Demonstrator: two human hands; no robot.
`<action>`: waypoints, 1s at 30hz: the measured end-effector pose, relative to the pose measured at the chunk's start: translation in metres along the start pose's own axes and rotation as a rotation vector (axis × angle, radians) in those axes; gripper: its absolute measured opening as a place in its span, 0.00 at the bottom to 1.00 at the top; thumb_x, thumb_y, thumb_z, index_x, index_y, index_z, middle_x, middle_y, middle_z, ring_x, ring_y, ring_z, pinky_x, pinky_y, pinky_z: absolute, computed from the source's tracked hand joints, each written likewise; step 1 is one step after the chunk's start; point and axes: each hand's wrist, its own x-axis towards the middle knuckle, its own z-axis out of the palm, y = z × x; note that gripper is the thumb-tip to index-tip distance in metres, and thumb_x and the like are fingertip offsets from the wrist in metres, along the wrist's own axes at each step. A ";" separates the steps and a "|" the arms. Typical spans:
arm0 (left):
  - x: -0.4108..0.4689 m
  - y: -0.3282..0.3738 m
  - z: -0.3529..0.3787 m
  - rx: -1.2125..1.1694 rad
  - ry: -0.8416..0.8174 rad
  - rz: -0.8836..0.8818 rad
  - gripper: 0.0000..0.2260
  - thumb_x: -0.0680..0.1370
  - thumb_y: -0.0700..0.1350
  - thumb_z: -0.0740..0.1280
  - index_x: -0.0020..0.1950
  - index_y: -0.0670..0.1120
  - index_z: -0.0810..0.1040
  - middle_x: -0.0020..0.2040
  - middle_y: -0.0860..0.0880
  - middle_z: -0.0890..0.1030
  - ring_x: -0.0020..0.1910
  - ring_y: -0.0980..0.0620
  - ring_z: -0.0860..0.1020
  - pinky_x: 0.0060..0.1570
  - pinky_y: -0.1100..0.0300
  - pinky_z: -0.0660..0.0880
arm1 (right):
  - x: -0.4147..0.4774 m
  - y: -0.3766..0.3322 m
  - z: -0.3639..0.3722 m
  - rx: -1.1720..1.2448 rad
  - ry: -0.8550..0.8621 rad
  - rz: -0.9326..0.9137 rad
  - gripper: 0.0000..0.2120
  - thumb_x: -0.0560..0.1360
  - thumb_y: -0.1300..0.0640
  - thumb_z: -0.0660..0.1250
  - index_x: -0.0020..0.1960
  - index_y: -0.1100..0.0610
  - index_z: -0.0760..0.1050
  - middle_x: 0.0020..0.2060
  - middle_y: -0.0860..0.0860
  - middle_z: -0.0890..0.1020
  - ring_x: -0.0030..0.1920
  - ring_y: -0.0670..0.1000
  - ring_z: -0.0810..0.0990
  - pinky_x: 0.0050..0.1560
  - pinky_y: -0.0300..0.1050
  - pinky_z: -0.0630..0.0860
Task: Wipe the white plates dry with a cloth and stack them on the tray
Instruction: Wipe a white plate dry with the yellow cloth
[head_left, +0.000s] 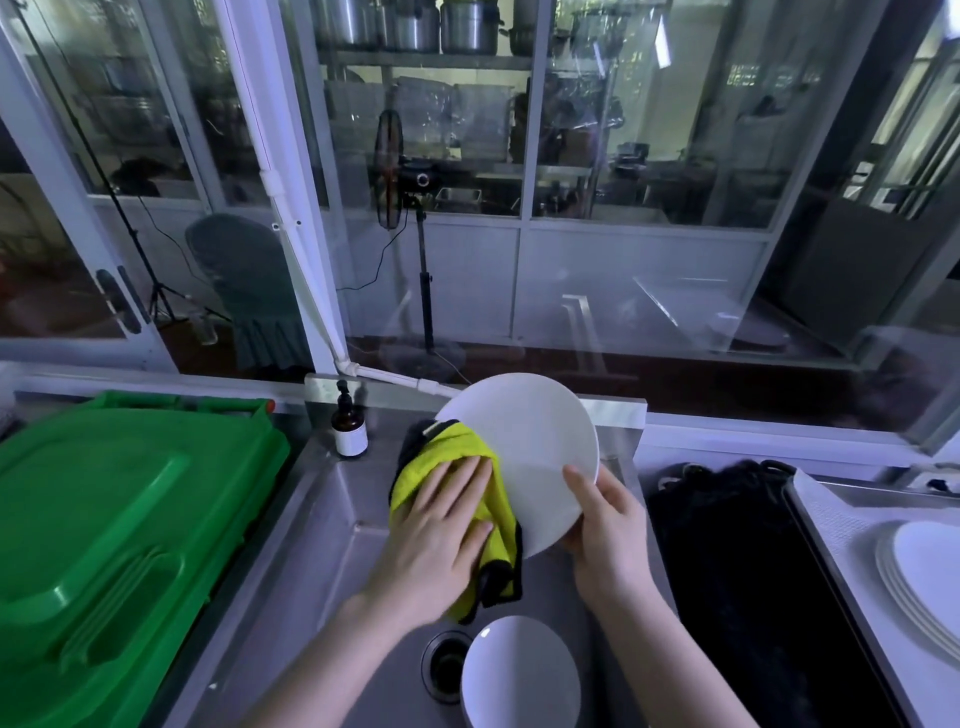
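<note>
Left hand (447, 525) is lying flat, fingers straight and spread, pressing a yellow microfibre cloth with black edging (431, 452) against the left side of a round white ceramic plate (540, 457). Right hand (608, 530) is gripping that plate's lower right rim, thumb curled over the face. The plate is being held tilted on edge in mid frame, above the stainless steel sink basin (322, 545), face toward the camera. The cloth is draping off the plate's lower left edge. The hands are apart, one on each side of the plate.

A second round white plate (519, 675) is lying in the basin at bottom centre, just right of the round metal drain (441, 665). A stack of white plates (919, 582) is sitting on the pale rectangular tray (852, 525) at the far right edge, well apart from the held plate. A black mat or rack (737, 571), too dark to tell which, is lying on the worktop between sink and tray. A brown pump bottle with a white label (349, 428) is standing upright at the sink's back left corner. A green plastic bin lid (114, 519) is filling the left of the frame.
</note>
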 end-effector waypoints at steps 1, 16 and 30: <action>0.000 0.008 0.001 -0.019 0.007 0.015 0.26 0.82 0.60 0.43 0.79 0.56 0.45 0.79 0.60 0.46 0.79 0.54 0.46 0.77 0.56 0.48 | -0.003 0.004 0.003 0.006 -0.010 0.008 0.08 0.79 0.61 0.66 0.45 0.58 0.83 0.40 0.57 0.83 0.41 0.55 0.80 0.43 0.52 0.75; 0.018 -0.015 -0.008 0.069 -0.031 -0.038 0.27 0.83 0.58 0.49 0.80 0.52 0.49 0.80 0.56 0.50 0.79 0.53 0.48 0.77 0.56 0.49 | -0.004 -0.014 -0.002 0.007 0.031 -0.051 0.11 0.79 0.62 0.66 0.45 0.54 0.85 0.40 0.55 0.85 0.39 0.54 0.82 0.39 0.51 0.79; 0.060 -0.006 -0.026 0.113 -0.004 -0.017 0.28 0.82 0.62 0.46 0.80 0.58 0.43 0.80 0.61 0.45 0.79 0.56 0.46 0.73 0.50 0.56 | -0.022 0.007 0.003 0.013 -0.088 0.063 0.08 0.79 0.61 0.66 0.48 0.61 0.84 0.40 0.59 0.84 0.40 0.56 0.82 0.39 0.49 0.79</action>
